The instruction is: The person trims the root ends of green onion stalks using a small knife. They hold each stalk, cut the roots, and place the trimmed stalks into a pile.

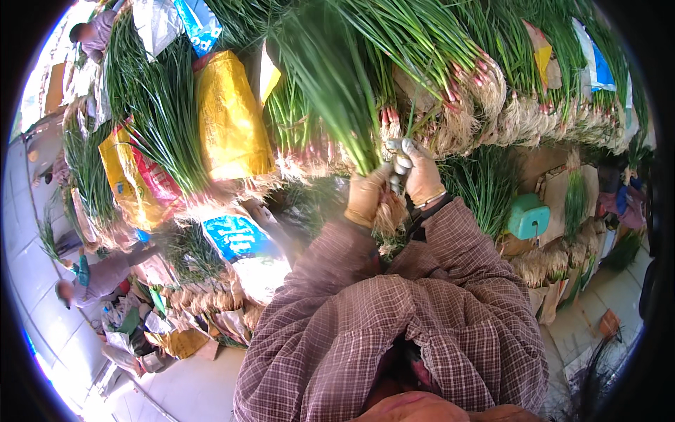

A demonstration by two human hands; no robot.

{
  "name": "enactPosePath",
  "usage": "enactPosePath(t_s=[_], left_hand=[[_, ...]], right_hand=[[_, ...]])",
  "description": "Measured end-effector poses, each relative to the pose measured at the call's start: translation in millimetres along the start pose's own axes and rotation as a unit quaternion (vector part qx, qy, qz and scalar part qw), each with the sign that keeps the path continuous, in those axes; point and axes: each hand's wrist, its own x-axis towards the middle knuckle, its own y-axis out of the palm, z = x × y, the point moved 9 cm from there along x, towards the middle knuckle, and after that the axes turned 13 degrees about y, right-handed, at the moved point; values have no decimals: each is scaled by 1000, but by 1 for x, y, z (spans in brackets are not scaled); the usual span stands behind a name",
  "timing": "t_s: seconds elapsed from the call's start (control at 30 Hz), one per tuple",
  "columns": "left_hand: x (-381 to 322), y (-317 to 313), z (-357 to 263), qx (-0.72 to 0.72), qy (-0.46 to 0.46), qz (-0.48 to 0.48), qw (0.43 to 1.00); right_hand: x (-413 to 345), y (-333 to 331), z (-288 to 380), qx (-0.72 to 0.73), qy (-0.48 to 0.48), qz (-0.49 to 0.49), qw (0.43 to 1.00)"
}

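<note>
My left hand point(365, 196), in a tan glove, grips a bunch of green onions point(337, 100) near its base. The leaves fan up and to the left, blurred, and pale roots point(391, 211) hang below the fist. Close beside it, my gloved right hand point(422, 176) has its fingers curled in by the base of the bunch, with whitish coverings on the fingertips. A thin green stalk shows just above those fingertips; whether they pinch it is unclear. A band circles the right wrist.
Piled green onions point(453, 68) with pinkish bulbs line the far side. Yellow sacking point(232, 121) and a blue-and-white sack point(242, 242) lie among bunches at left. At right sits a teal plastic container point(528, 216). Other people point(100, 277) are at the left and right edges.
</note>
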Motion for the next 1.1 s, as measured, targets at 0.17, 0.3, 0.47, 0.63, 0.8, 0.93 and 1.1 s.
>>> enactPosePath(t_s=[0.17,0.3,0.47,0.63,0.8,0.93,1.1], left_hand=[[15,-40,-18,103,26,-107,989],[32,-57,-37,152,-6,5,988],[12,-21,-26,27,-58,139,988],[1,34,5,-130,-118,163,971],[17,53,20,-88,-79,74,990],[24,52,17,-25,-58,60,996],[11,41,12,17,-64,77,995]], right_hand=[[-9,-44,31,-299,-87,-3,950],[-16,-81,37,-866,-36,-72,494],[-10,-87,141,-703,-211,-253,631],[6,-76,163,-836,-226,-379,325],[-72,-25,95,-783,-429,-217,394],[-90,-1,67,-726,-440,-16,527],[-30,-14,76,-554,-299,64,775]])
